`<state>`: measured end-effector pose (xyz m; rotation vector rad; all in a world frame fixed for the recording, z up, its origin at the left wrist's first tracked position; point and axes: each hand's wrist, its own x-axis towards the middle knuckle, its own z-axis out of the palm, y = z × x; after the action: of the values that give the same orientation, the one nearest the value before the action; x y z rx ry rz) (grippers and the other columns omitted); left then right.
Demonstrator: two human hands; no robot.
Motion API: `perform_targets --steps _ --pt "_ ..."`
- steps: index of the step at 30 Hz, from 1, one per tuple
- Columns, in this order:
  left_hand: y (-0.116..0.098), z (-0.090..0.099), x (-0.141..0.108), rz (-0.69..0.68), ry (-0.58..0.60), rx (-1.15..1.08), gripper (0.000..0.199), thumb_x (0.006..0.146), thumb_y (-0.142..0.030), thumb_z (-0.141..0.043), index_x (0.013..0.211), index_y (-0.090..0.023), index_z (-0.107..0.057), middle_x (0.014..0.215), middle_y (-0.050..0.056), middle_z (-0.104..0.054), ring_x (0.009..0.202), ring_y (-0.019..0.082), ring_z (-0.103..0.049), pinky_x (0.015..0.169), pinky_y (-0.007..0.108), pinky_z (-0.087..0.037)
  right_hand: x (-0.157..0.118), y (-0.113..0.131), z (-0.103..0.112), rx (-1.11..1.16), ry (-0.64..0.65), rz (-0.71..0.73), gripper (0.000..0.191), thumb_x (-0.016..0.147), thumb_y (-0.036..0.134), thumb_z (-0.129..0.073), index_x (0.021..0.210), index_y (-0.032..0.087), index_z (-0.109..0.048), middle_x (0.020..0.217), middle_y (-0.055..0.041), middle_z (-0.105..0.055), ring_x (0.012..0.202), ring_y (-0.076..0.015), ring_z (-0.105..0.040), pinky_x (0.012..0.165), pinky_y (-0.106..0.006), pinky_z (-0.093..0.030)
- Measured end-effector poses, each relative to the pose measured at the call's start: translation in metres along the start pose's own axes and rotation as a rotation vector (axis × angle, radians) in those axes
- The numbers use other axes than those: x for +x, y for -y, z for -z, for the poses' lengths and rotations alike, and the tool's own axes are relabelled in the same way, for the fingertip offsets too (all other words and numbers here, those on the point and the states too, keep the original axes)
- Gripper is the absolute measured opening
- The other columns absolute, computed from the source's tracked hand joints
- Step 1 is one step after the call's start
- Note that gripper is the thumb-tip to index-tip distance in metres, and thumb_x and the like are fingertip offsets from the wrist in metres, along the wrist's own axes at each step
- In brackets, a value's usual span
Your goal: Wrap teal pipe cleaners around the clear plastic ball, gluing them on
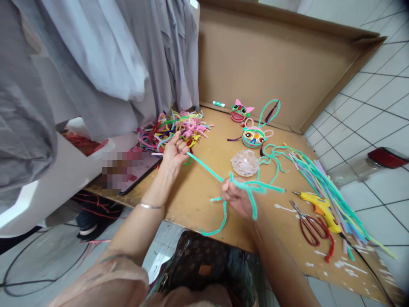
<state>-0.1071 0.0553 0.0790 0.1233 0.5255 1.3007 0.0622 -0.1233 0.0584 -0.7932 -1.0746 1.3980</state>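
Note:
My left hand point(175, 151) is closed around one end of a teal pipe cleaner point(206, 167) next to a pile of mixed-colour pipe cleaners point(179, 128). The same strand stretches taut across the cardboard work surface point(204, 192) to my right hand point(238, 199), which grips a tangle of teal pipe cleaners, with loops hanging below it. A clear plastic ball point(244, 163) lies just beyond my right hand. Two finished pipe-cleaner animal faces, one striped teal point(254, 136) and one pink-eared point(240, 111), sit farther back.
Red-handled scissors point(311, 226) and a yellow glue gun point(321, 208) lie at the right beside a long bundle of pastel pipe cleaners point(322, 181). A glue stick point(219, 104) rests by the cardboard back wall. A tablet point(140, 168) lies at the left edge; grey cloth hangs behind.

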Motion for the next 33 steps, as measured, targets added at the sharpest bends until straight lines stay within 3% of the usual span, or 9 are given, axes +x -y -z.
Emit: perform_targets --steps 3,6,11,13,17,21,25,33 --pt "0.002 0.001 0.001 0.004 -0.004 0.026 0.034 0.103 -0.014 -0.041 0.068 -0.018 -0.042 0.042 -0.013 -0.011 0.029 0.004 -0.014 0.031 0.016 -0.011 -0.005 0.002 -0.002 -0.143 0.156 -0.123 0.033 0.070 0.050 -0.080 0.066 0.019 -0.070 0.057 0.0012 -0.056 0.053 -0.0103 -0.046 0.055 -0.026 -0.042" --pt "0.004 0.004 0.003 0.026 0.011 0.055 0.032 0.100 -0.014 -0.049 0.069 -0.019 -0.042 0.044 -0.014 -0.010 0.030 0.003 -0.013 0.032 0.016 -0.011 -0.008 0.009 -0.002 -0.195 0.308 -0.173 0.041 0.070 0.060 -0.076 0.064 0.020 -0.072 0.060 -0.0029 -0.063 0.057 -0.0140 -0.055 0.058 -0.028 -0.045" --pt "0.001 0.006 0.008 0.067 -0.003 0.058 0.030 0.100 -0.017 -0.051 0.070 -0.018 -0.044 0.046 -0.014 -0.008 0.031 0.003 -0.012 0.032 0.015 -0.010 -0.012 0.021 0.017 -0.136 0.557 -0.127 0.052 0.066 0.069 -0.074 0.047 0.022 -0.065 0.036 0.0038 -0.042 0.036 -0.0071 -0.035 0.042 -0.023 -0.031" --pt "0.001 0.005 0.005 0.092 0.047 0.077 0.031 0.100 -0.019 -0.051 0.070 -0.018 -0.045 0.046 -0.014 -0.009 0.031 0.003 -0.013 0.032 0.014 -0.009 -0.012 0.024 0.024 -0.041 0.482 -0.063 0.049 0.068 0.066 -0.076 0.049 0.022 -0.063 0.036 0.0076 -0.035 0.034 -0.0051 -0.027 0.041 -0.021 -0.027" --pt "0.019 0.001 -0.011 0.206 0.292 0.220 0.027 0.102 -0.025 -0.047 0.079 -0.015 -0.056 0.047 -0.012 -0.016 0.032 0.003 -0.015 0.032 0.013 -0.012 -0.004 0.026 0.022 0.118 0.063 -0.108 0.034 0.076 0.052 -0.077 0.079 0.021 -0.066 0.049 0.0118 -0.029 0.041 -0.0044 -0.022 0.044 -0.019 -0.026" --pt "0.060 0.003 -0.032 0.300 0.492 0.449 0.021 0.095 -0.028 -0.060 0.083 -0.011 -0.062 0.049 -0.012 -0.024 0.035 0.002 -0.018 0.034 0.012 -0.017 0.007 0.018 0.016 0.201 -0.062 -0.209 0.033 0.081 0.049 -0.073 0.083 0.019 -0.059 0.056 0.0097 -0.036 0.046 -0.0058 -0.031 0.046 -0.019 -0.029" --pt "0.085 0.009 -0.041 0.187 0.535 0.533 0.025 0.083 -0.029 -0.075 0.075 -0.011 -0.060 0.050 -0.011 -0.029 0.038 0.001 -0.025 0.037 0.011 -0.022 0.011 0.007 0.019 0.162 -0.128 -0.271 0.041 0.081 0.057 -0.071 0.075 0.020 -0.053 0.049 0.0119 -0.033 0.040 -0.0052 -0.031 0.041 -0.018 -0.027" --pt "0.088 0.011 -0.040 0.125 0.551 0.440 0.016 0.086 -0.027 -0.070 0.085 -0.011 -0.066 0.052 -0.010 -0.027 0.042 0.003 -0.026 0.042 0.014 -0.026 0.016 -0.004 0.012 0.100 -0.408 -0.094 0.046 0.069 0.056 -0.079 0.072 0.021 -0.050 0.045 0.0135 -0.038 0.036 -0.0046 -0.039 0.038 -0.018 -0.032"
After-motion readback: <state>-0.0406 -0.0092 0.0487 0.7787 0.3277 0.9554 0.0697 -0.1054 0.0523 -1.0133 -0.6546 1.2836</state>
